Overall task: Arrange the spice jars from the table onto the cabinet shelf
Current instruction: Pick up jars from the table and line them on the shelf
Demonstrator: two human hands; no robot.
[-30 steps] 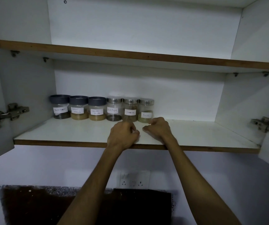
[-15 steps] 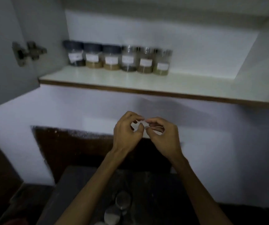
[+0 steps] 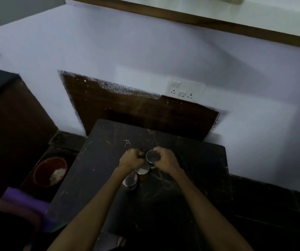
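With the right hand (image 3: 165, 160) clamped round one spice jar (image 3: 152, 156) and the left hand (image 3: 131, 159) curled over another I can't make out, lift both straight up off the surface (image 3: 190, 178), clear of the two jars (image 3: 136, 174) beside them.

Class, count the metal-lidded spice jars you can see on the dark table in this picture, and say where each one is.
3: one jar in the right hand, a second just nearer the camera, a third nearest. The left hand may hide another.

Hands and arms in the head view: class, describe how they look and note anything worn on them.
Both forearms are bare with no sleeves in view. The left hand and the right hand wear no gloves; no watch, ring or bracelet can be made out in the dim, blurred picture.
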